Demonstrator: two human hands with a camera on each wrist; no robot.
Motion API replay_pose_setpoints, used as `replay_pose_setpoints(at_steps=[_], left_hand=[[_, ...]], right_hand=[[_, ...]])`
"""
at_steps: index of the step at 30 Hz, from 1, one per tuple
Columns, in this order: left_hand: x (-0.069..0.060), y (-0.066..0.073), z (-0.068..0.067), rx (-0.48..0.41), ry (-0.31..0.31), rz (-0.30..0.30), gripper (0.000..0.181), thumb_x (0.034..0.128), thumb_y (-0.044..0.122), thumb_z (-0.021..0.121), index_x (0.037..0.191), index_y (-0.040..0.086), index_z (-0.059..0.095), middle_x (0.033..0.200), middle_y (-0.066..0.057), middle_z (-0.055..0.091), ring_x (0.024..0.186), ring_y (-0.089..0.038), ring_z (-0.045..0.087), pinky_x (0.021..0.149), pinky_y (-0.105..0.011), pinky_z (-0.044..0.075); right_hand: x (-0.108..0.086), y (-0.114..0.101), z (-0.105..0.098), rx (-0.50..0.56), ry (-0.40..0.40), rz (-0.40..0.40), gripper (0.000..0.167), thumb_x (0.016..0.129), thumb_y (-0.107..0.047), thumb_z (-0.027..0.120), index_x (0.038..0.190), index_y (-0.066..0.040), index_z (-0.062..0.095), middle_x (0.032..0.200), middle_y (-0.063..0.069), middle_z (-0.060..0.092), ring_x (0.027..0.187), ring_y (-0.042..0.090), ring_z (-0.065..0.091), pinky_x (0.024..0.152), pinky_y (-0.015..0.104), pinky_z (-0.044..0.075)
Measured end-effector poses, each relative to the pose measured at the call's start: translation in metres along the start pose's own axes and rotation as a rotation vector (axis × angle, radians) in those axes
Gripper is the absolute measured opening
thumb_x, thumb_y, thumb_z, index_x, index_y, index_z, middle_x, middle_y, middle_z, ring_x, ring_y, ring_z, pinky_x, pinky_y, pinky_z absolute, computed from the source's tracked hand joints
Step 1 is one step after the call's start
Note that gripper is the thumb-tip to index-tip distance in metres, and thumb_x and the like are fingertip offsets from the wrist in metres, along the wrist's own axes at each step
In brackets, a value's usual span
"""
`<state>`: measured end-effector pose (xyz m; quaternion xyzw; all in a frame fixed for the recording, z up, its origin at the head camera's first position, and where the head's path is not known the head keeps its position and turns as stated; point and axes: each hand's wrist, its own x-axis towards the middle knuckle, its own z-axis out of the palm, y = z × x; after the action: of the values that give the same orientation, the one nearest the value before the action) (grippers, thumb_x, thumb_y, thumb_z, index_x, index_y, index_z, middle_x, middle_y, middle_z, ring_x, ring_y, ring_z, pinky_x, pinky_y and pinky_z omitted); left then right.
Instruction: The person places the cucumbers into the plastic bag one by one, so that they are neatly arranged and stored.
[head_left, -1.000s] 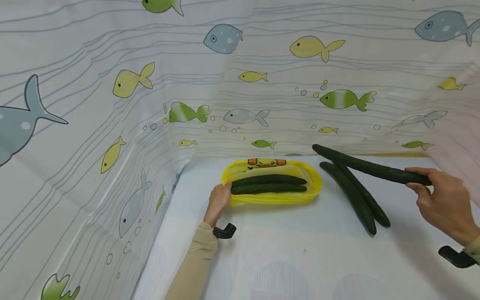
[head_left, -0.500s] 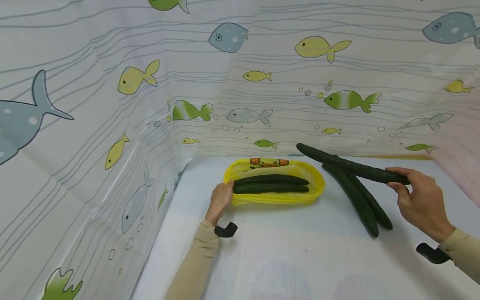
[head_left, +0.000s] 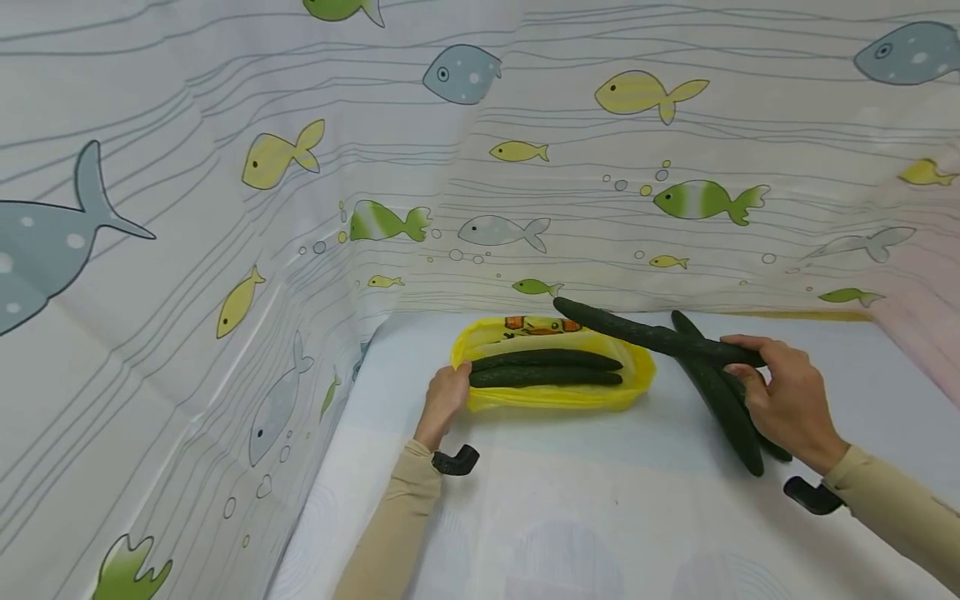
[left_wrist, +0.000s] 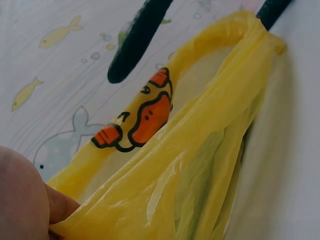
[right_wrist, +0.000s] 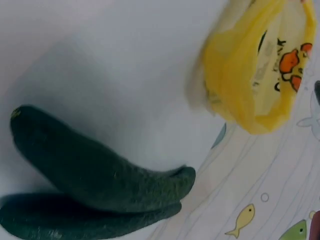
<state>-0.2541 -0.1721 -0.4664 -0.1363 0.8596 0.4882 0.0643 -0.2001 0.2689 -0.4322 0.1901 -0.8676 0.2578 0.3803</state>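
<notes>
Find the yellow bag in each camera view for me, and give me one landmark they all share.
Head: the yellow bag is just below centre, its left end held by the left hand.
Left wrist: yellow bag, large, from bottom left to upper right.
Right wrist: yellow bag, upper right.
Shared landmark: the bag's orange print.

the cucumbers (head_left: 630, 332) are dark green, the bag (head_left: 555, 403) yellow with orange-and-black print (left_wrist: 151, 117).
</notes>
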Motion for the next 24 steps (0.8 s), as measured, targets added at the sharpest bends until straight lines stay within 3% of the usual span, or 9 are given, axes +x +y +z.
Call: replay_pose_setpoints(at_steps=[6, 13, 20, 24], left_hand=[[-0.001, -0.001, -0.001, -0.006, -0.001, -0.006, 0.045, 0.1131, 0.043, 0.038, 0.084, 0.010, 0.048, 0.065, -0.001, 0.037, 0.052, -0.015, 0.030, 0.053, -0.031, 0.031], [0.000, -0.001, 0.000, 0.004, 0.003, -0.008, 0.046, 0.1136, 0.041, 0.039, 0.079, 0.012, 0.047, 0.062, 0.000, 0.035, 0.051, -0.015, 0.031, 0.052, -0.031, 0.031], [0.001, 0.000, 0.000, 0.006, 0.014, -0.003, 0.046, 0.1132, 0.041, 0.040, 0.080, 0.012, 0.047, 0.062, 0.000, 0.035, 0.051, -0.015, 0.030, 0.052, -0.031, 0.031], [0.000, 0.000, 0.001, 0.015, 0.009, -0.007, 0.044, 0.1132, 0.041, 0.038, 0.083, 0.010, 0.048, 0.065, -0.002, 0.037, 0.052, -0.016, 0.032, 0.053, -0.031, 0.032]], right_hand=[[0.001, -0.011, 0.020, 0.038, -0.032, -0.004, 0.054, 0.073, 0.015, 0.085, 0.124, 0.007, 0.068, 0.105, 0.022, 0.072, 0.075, 0.012, 0.037, 0.084, 0.039, 0.034], [0.003, -0.024, 0.044, 0.085, -0.061, -0.020, 0.051, 0.077, 0.014, 0.084, 0.125, 0.004, 0.068, 0.096, 0.017, 0.069, 0.076, 0.012, 0.039, 0.076, 0.027, 0.027], [0.011, -0.033, 0.067, 0.127, -0.110, -0.046, 0.045, 0.083, 0.012, 0.082, 0.125, 0.002, 0.069, 0.109, 0.018, 0.073, 0.075, 0.011, 0.042, 0.072, 0.021, 0.031], [0.014, -0.037, 0.078, 0.144, -0.161, -0.043, 0.042, 0.085, 0.010, 0.081, 0.125, 0.001, 0.069, 0.112, 0.017, 0.073, 0.081, 0.016, 0.054, 0.073, 0.022, 0.038]])
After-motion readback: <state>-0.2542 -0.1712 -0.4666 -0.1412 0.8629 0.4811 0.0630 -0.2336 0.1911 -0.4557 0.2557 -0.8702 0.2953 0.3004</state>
